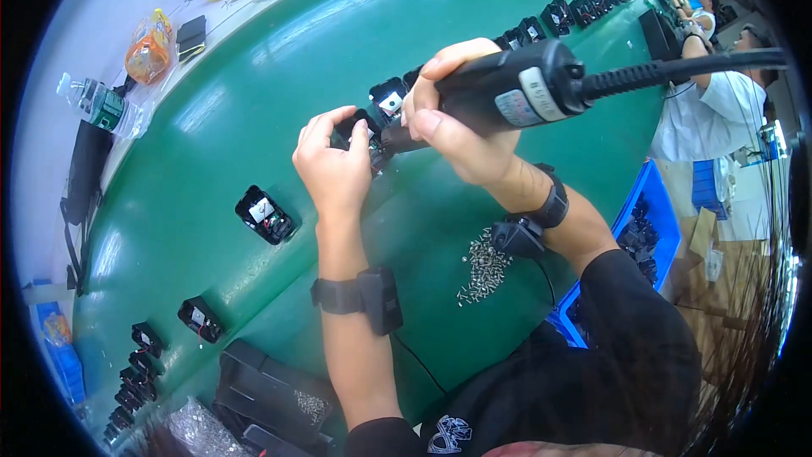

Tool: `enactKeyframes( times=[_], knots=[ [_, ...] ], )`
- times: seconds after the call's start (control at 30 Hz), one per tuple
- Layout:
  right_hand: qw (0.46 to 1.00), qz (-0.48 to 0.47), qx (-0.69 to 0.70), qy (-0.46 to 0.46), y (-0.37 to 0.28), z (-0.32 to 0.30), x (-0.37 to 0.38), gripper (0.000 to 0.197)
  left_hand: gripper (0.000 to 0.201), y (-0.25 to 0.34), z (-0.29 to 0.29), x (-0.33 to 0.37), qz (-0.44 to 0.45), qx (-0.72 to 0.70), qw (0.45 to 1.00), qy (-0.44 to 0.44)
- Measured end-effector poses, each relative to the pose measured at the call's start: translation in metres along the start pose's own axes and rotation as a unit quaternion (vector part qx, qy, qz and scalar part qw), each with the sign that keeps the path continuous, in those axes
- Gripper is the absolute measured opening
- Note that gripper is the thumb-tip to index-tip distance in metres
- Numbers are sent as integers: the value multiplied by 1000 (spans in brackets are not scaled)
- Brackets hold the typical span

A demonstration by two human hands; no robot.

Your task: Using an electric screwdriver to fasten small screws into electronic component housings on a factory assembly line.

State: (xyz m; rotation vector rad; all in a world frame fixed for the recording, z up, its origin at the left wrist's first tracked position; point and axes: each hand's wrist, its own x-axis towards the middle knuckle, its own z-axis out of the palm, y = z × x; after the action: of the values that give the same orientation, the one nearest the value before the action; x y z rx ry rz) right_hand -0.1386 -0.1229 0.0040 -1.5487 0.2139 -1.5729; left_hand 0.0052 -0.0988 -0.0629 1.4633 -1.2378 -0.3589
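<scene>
My left hand [334, 171] is closed around a small black plastic housing [359, 125], partly hidden by my fingers. In my right hand [461, 145] is a corded black electric screwdriver [499, 95], lying almost level, its front end pointing at that housing. Whether its bit touches a screw there is hidden. Just beyond my hands sits another open housing [390, 98] with a white part inside. A loose pile of silver screws [485, 269] lies below my right wrist. To the left of my left hand stands an open housing [265, 215] with wires showing.
More housings [200, 320] trail off lower left, and a row [592, 8] runs far right. A black tray [254, 385] with screws is near my left elbow. A blue bin [670, 216] of black parts stands right. A bottle [101, 105] lies far left. People [719, 101] sit at right.
</scene>
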Motion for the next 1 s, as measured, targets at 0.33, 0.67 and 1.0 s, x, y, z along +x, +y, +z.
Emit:
enactKeyframes(
  times=[0.33, 0.67, 1.0],
  knots=[
    [999, -3, 5, -37, -7, 12, -6, 38, 17, 2, 1, 0, -57, -34, 998, 7],
    [999, -20, 26, -38, -17, 8, -3, 36, 21, 2, 1, -1, 14, -10, 999, 37],
    [998, -59, -3, -10, -32, -1, 7, 37, 19, 11, 4, -8, 210, 42, 977, -7]
  ],
)
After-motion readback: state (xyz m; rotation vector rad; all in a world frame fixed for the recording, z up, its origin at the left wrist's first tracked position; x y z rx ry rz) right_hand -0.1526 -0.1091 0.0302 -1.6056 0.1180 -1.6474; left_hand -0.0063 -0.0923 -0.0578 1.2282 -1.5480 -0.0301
